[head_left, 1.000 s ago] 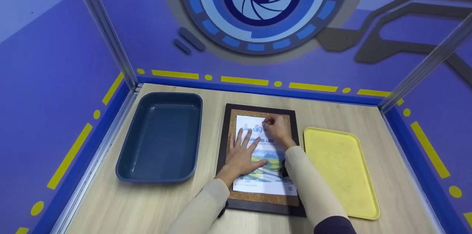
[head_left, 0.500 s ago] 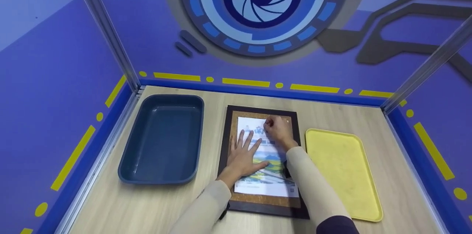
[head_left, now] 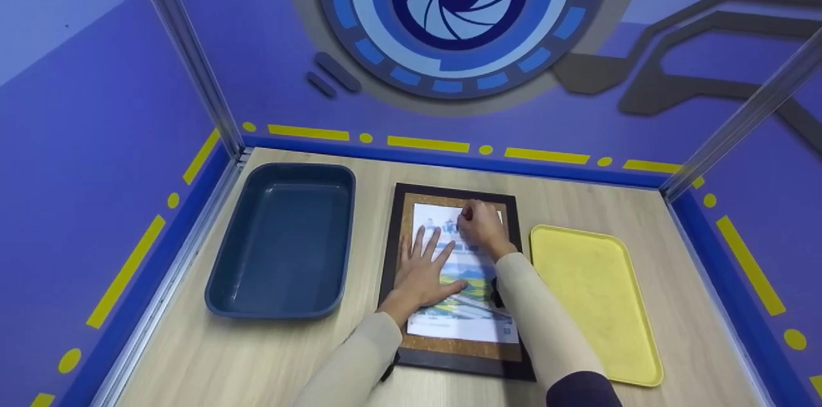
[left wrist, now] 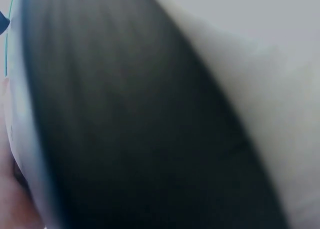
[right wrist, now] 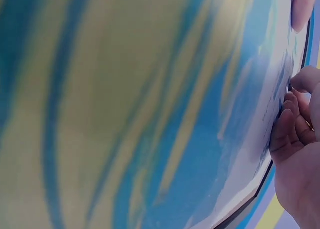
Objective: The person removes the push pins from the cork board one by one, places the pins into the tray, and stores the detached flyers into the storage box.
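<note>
Printed sheet (head_left: 459,329) lies on the cork board (head_left: 462,347), between the left and right edges of the table (head_left: 173,368). Left hand (head_left: 424,275) rests on it, fingers spread flat; right hand (head_left: 483,225) pinches a small dark object (right wrist: 290,88) (type unclear) near the sheet's top edge.

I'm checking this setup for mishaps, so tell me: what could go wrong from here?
If the left hand, spread over the printed sheet, eased off, the sheet might shift. The right hand pinches a small dark thing, mostly hidden, which could slip loose. The right sleeve passes over the edge of the yellow tray and might nudge it.
</note>
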`<state>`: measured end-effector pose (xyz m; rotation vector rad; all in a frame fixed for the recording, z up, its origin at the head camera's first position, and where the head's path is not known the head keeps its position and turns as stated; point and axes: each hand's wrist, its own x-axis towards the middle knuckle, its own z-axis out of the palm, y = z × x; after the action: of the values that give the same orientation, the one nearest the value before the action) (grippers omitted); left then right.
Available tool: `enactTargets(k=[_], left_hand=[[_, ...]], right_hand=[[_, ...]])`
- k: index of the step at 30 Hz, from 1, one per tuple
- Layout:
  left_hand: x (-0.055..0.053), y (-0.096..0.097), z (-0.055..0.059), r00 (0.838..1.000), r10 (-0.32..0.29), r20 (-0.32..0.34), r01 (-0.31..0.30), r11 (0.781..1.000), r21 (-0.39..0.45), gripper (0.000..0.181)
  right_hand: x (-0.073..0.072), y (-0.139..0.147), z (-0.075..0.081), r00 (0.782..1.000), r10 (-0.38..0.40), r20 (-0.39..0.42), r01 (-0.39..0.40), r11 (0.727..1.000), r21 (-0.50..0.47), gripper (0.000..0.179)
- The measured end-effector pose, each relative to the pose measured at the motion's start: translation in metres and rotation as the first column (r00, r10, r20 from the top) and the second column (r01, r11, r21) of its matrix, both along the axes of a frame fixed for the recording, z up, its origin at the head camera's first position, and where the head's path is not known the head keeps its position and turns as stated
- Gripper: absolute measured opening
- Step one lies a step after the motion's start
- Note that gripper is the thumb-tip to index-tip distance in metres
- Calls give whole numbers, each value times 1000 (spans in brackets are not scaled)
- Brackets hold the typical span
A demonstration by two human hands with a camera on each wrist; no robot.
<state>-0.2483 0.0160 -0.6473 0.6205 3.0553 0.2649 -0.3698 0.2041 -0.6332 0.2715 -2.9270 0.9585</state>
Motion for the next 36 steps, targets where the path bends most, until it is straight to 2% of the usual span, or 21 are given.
enactTargets(k=[4,10,20,24,32,36], left_hand=[[0,0,-1,1000,1,-2,-1,1000,-3,94],[0,0,0,1000,3,-3,-3,1000,-3,94],[1,0,0,1000,1,4,-1,1000,-2,93],[1,0,0,1000,-3,11,2,1000,2,94],[0,0,0,1000,-1,9,1,1000,-28,94],[1,1,0,1000,-1,13,1,999,-37,95]], right_hand=[[2,1,0,1000,-18,22,19,999,-46,5],[3,2,-1,1000,-15,8,15,998,-54,7],[2,5,0,996,-43,80,50,994,-93,5],[2,5,1,996,-48,69,54,995,-87,6],[2,4,0,991,-59,121,73,991,-114,5],[3,4,1,992,-58,108,68,993,-92,6]])
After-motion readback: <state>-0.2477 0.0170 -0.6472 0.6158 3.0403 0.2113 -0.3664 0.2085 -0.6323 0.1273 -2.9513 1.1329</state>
